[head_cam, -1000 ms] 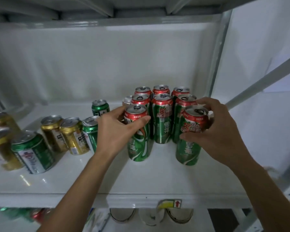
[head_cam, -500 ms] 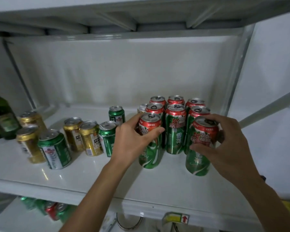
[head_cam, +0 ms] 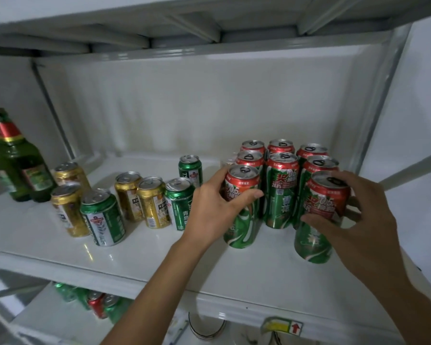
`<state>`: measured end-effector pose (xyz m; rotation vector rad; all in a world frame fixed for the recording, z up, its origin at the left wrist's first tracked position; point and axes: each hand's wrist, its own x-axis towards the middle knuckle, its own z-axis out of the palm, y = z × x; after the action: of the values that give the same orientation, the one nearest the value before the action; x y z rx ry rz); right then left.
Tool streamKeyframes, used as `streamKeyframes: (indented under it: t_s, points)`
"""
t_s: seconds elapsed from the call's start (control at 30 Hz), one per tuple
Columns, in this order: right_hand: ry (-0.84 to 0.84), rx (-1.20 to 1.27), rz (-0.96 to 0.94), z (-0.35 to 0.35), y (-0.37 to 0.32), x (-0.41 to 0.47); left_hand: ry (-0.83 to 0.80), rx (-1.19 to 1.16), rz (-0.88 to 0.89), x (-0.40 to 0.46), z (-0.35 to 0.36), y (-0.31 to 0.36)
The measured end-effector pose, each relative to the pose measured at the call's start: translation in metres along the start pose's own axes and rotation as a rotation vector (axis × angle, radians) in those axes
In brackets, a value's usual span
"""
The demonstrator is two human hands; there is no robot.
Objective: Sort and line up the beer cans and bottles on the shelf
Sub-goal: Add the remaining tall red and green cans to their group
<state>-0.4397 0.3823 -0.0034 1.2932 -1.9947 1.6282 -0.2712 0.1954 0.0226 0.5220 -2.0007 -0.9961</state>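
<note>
Tall red-and-green beer cans stand in three rows at the right of the white shelf. My left hand grips the front can of the left row. My right hand grips the front can of the right row. Between them, one place further back, stands the middle row's front can. Short gold cans and short green cans stand loosely grouped at mid-left. Two green glass bottles with red-and-gold necks stand at the far left.
The shelf above hangs low over the cans. A grey upright post and a slanted brace bound the right side. More cans lie on the lower shelf at the left. A yellow label marks the front edge.
My view has swung left, bringing the bottles into sight. Both hands keep their grip on the same two front cans, which stay roughly where they were.
</note>
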Motion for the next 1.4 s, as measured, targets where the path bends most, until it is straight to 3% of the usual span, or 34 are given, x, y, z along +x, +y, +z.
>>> streamKeyframes:
  t_s: [0.53,0.63,0.77,1.0,1.2,1.4]
  points:
    - [0.006,0.006,0.084,-0.010,-0.021,0.001,0.003,-0.095,-0.051,-0.018,-0.006,-0.007]
    - [0.143,-0.025,-0.046,-0.014,-0.036,-0.002,0.044,-0.059,-0.046,-0.031,-0.021,-0.011]
    - [0.343,-0.165,-0.394,-0.009,-0.049,-0.013,0.087,-0.052,-0.054,-0.050,-0.048,-0.022]
    - [0.059,0.032,-0.400,0.053,-0.084,-0.028,0.148,-0.013,-0.036,-0.080,-0.105,-0.023]
    - [-0.229,0.136,-0.059,0.104,-0.125,-0.039,0.151,0.118,0.026,-0.093,-0.178,-0.035]
    - [-0.311,0.107,0.004,0.161,-0.169,-0.060,0.135,0.157,0.000,-0.113,-0.259,-0.061]
